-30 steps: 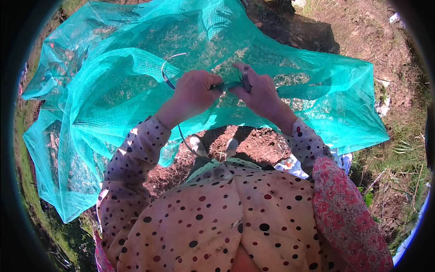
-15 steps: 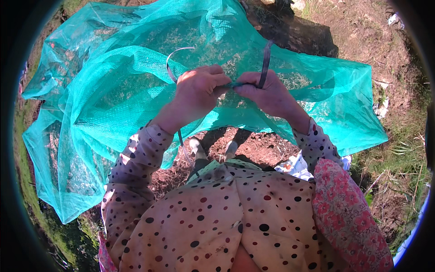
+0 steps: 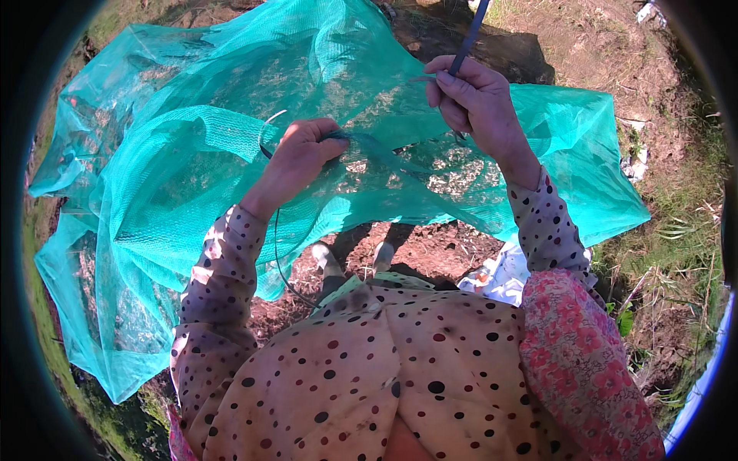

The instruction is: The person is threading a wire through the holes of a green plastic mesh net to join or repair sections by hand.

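Head view: a left hand (image 3: 300,157) is pinching a green net (image 3: 192,165) while a right hand (image 3: 486,107) is holding a dark strip (image 3: 469,40)

Both bare hands are showing above the net, well apart, with the right one sitting farther up the view. The left is closing its thumb and forefinger on a gathered bit of the mesh; its other fingers are curling out of sight. The right is gripping the flat strip between thumb and fingers, and one length is pointing up and away past the fingertips. Short dark ends are also showing beside and below that hand.

A thin cord-like strip (image 3: 277,242) is hanging below the left wrist and curving toward the waist, while a paler tip is arching above the same hand. Whether these are one piece, I cannot tell.

The net is spreading in loose folds across the ground ahead, reaching well to both sides. Two pale shoes (image 3: 324,255) are standing on reddish soil (image 3: 438,250) just below its near edge. A white and blue bundle (image 3: 503,278) is lying near the right forearm. The person is wearing a dotted top (image 3: 361,369), and pink floral cloth (image 3: 580,361) is covering the right upper arm. Grass (image 3: 684,238) is growing at the right.
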The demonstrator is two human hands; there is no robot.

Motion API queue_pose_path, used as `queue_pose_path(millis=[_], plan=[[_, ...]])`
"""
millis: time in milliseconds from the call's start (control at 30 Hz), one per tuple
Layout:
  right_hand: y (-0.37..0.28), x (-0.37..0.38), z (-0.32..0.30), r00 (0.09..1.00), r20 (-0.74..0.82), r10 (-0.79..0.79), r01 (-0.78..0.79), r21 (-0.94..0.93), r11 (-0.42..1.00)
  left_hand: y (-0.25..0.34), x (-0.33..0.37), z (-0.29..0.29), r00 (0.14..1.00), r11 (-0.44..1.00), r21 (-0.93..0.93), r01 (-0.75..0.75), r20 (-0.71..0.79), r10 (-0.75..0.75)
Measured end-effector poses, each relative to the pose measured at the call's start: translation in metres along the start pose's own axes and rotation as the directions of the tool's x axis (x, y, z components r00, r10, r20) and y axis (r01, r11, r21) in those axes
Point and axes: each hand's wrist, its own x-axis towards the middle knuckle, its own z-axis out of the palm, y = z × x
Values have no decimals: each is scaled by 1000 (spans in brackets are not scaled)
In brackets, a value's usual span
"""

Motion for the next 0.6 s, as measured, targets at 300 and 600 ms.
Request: queue_pose_path(millis=[300,600], plan=[[-22,6,-30,912,-67,-405,314,-520,794,-14,5,-1,981,965,199,-171,-62,186],[-7,-15,23,948,229,-220,303,-443,844,-7,8,3,999,998,-40,-46,-1,46]])
